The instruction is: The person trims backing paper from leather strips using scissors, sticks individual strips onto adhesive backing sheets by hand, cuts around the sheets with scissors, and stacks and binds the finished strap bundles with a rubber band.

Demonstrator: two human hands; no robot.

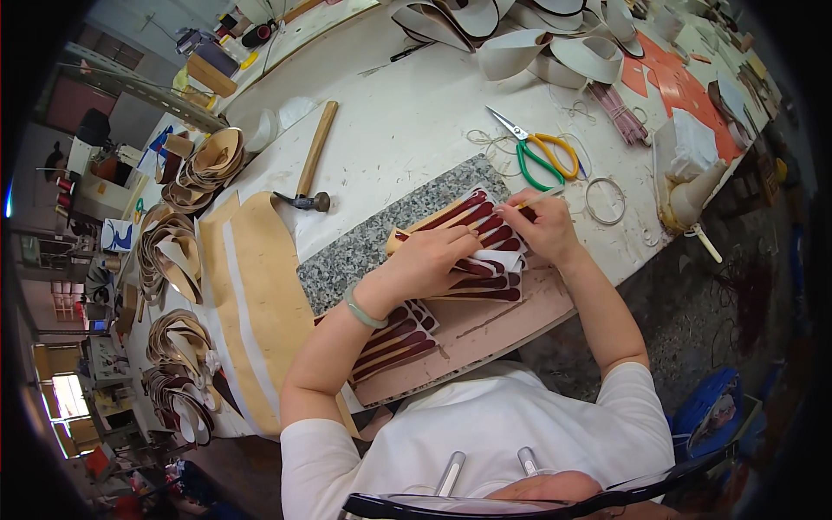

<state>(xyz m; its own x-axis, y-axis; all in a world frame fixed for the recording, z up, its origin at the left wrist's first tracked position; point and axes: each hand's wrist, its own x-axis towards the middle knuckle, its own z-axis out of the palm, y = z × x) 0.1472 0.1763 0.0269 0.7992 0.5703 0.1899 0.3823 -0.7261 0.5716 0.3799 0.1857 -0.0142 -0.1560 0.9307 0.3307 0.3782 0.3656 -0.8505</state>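
Observation:
My left hand (pixel 426 262), a pale green bangle (pixel 364 308) on its wrist, bends its fingers down onto a stack of dark red and tan strips (pixel 451 217) with white backing. The strips lie on a speckled grey stone slab (pixel 351 260). At the far right end of the stack, my right hand (pixel 548 227) has its fingers pinched together, a thin pale stick (pixel 539 200) between them. Its fingertips are close to the strip ends. More dark red strips (pixel 394 342) are fanned out near the board's front edge, partly behind my left forearm.
Beyond the slab lie a hammer (pixel 317 156), scissors (pixel 542 156) with green and orange handles, and a metal ring (pixel 605 201). A large tan sheet (pixel 260 303) and coiled strips (pixel 173 251) occupy the left. White curved pieces (pixel 555 56) and orange sheets (pixel 685 91) are at the back.

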